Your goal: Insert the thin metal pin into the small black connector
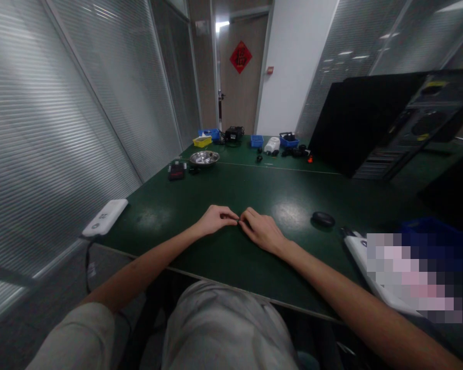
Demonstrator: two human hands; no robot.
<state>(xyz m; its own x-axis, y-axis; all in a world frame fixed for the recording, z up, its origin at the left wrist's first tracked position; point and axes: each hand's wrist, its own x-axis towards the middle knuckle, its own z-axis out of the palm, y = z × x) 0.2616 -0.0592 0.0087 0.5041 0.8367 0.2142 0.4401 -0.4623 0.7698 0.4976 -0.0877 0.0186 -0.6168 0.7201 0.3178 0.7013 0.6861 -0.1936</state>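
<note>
Over the green tabletop [231, 187], my left hand [217, 219] and my right hand [261, 229] meet at the fingertips. Thumb and fingers of each are pinched together around a tiny dark object [238, 221] between them. It is too small to name, and the fingers partly cover it. Both hands rest low, close to the table surface.
A black mouse [323, 219] lies right of my hands. A metal dish [204, 158] and a dark box [177, 171] stand at the back left. Blue trays [256, 141] line the far side. A white device [106, 217] sits at the left edge, a computer case [401, 123] at the right.
</note>
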